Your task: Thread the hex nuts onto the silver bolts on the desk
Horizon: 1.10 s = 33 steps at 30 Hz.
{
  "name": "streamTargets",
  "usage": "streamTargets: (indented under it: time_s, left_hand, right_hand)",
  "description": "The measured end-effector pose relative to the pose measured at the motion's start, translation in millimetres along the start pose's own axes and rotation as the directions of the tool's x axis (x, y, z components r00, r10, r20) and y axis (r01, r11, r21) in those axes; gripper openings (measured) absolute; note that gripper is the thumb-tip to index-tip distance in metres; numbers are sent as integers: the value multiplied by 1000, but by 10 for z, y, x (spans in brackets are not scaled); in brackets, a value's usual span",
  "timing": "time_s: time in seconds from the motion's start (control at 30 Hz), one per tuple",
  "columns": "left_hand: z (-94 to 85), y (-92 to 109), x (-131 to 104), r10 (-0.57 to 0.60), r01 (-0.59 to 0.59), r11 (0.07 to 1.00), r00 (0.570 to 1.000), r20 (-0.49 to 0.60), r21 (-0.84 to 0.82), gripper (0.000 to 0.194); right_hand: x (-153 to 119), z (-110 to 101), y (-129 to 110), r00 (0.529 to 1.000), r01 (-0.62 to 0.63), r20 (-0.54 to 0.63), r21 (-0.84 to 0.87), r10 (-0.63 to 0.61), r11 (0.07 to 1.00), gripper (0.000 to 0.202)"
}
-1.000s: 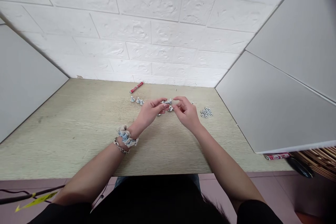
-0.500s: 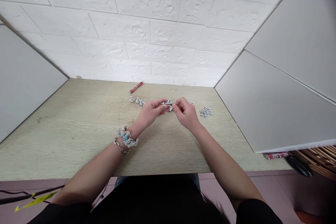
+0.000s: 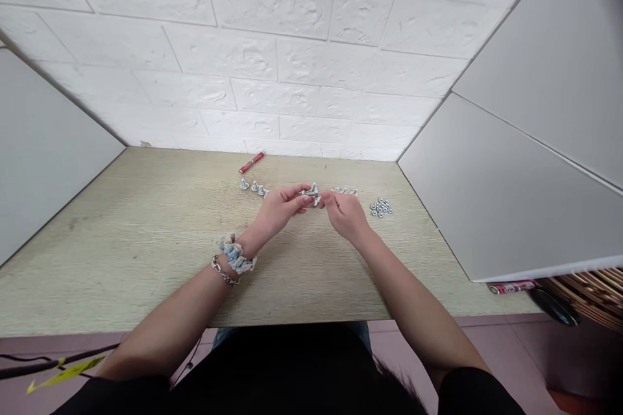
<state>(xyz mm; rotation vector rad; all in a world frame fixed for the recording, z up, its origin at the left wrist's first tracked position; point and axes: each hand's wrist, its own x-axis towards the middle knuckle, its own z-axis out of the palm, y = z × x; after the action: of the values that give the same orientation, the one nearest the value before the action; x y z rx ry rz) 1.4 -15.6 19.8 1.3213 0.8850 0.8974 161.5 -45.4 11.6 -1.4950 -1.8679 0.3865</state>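
Observation:
Between the thumb and fingers of my left hand [image 3: 285, 204] is a silver bolt [image 3: 308, 193], held roughly level above the table. My right hand [image 3: 344, 211] is closed at the bolt's right end, thumb and forefinger pinched at a small metal piece that looks like a nut [image 3: 316, 198]. The fingers hide part of it. Left of my hands, several bolts with washers [image 3: 255, 187] stand on their heads. Beyond my right hand lies a row of small metal bolts [image 3: 346, 191], partly covered by it. Farther right is a cluster of silver nuts [image 3: 381, 207].
A red marker-like tube [image 3: 251, 163] lies near the white brick-pattern wall [image 3: 253, 110]. Grey panels [image 3: 525, 201] bound the wooden table [image 3: 160, 227] on both sides. At the lower right are a wicker basket [image 3: 588, 295], a dark oval object [image 3: 555, 307] and another red tube [image 3: 512, 287].
My right hand has turned slightly, its fingers curling lower at the bolt's end. More of the row of bolts behind it now shows. My left hand stays almost still.

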Motion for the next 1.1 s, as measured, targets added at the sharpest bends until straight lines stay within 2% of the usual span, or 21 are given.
streamTargets:
  time_s: [0.17,0.23,0.37,0.5,0.57,0.73,0.9,1.1]
  left_hand:
    - [-13,-2,7,7,-7,1000,1000,15,-14,31]
    - [-20,1,10,14,-14,1000,999,31,-15,31]
    - [-12,17,0,25,-26,999,999,47,21,29]
    - [0,16,-7,2,-3,1000,1000,15,23,30]
    - [-3,7,-2,3,-3,1000,1000,9,8,31]
    - [-13,9,6,20,-20,1000,1000,16,5,31]
    - [-12,28,-1,48,-51,998,996,74,35,31]
    - [-7,4,-1,51,-54,998,998,47,45,29]
  right_hand:
    - [-16,7,-32,998,16,-57,8,-15,1000,27]
    - [-17,16,-42,997,36,-70,19,-35,999,27]
    - [-11,29,-28,998,58,-29,-10,-58,998,23]
    - [-7,9,11,998,-62,11,-37,63,997,52]
    - [-5,-7,15,997,-80,-4,-23,80,997,53]
    - [-13,0,-37,1000,7,-13,7,-7,1000,22]
    - [-35,55,-57,994,104,18,62,-105,993,27]
    - [-26,74,-15,996,86,-5,83,-86,993,23]
